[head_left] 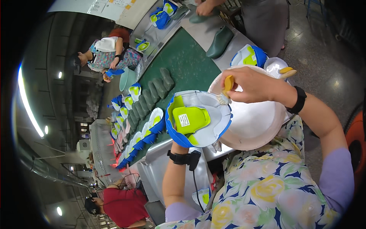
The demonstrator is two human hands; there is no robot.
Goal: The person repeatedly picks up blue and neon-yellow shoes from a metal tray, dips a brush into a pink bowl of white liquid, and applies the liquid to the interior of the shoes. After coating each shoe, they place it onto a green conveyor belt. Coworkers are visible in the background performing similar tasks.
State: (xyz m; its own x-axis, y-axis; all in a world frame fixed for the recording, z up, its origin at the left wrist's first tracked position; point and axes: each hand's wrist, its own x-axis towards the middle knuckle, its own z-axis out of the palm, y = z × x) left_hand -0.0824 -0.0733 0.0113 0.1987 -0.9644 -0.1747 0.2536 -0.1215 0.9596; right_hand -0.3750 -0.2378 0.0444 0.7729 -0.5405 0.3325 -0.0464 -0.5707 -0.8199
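Observation:
My left hand (pixel 180 148) holds up a blue shoe upper (pixel 217 114) from below. Its pale grey inner side faces me, with a lime-green tongue (pixel 188 118) bearing a white label. The upper hides the fingers of this hand. My right hand (pixel 249 86) is closed around the yellow handle of a brush (pixel 228 84). The brush's pale bristles touch or nearly touch the upper's inner right edge. Below my right hand is a wide white basin (pixel 253 128), partly behind the upper.
A green conveyor belt (pixel 190 53) carries several dark green shoe lasts (pixel 148 97) and a row of blue uppers (pixel 146 133). Beyond the basin are a small bowl (pixel 275 65) with yellow-handled tools and another upper (pixel 249 56). Co-workers stand at the far edge and the left.

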